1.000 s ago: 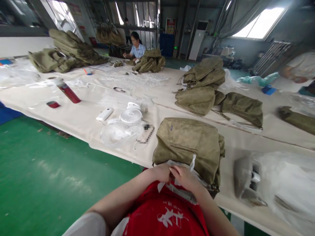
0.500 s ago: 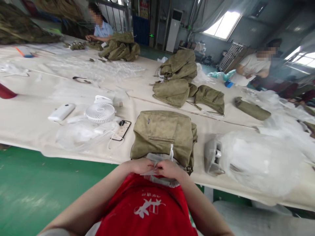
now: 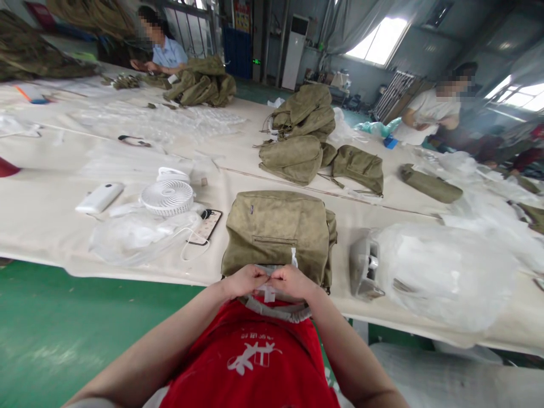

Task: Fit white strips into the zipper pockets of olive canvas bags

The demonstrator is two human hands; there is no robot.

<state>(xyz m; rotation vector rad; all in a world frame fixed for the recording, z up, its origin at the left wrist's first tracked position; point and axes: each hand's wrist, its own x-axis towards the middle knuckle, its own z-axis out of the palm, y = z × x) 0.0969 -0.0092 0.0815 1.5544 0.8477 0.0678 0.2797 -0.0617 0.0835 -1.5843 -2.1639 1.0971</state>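
An olive-green bag (image 3: 278, 221) lies on the cream-covered table at its front edge, a zipper and a small white tag on its upper face. My left hand (image 3: 249, 279) and my right hand (image 3: 291, 280) meet at the bag's near edge. Both are closed, fingertips pinched on a piece of clear plastic (image 3: 268, 293) that hangs between them. Below the hands a grey strap (image 3: 276, 311) curves over the red apron (image 3: 250, 362).
A white fan (image 3: 167, 197), a power bank (image 3: 100, 198) and a phone (image 3: 204, 226) lie left of the bag. To the right sits a large plastic-wrapped bundle (image 3: 450, 272). More olive bags (image 3: 291, 158) are piled behind. Two people work across the table.
Both hands have risen slightly toward the bag, fingertips still together. More of the grey strap shows below them, and the plastic between them has changed shape. The view has shifted a little.
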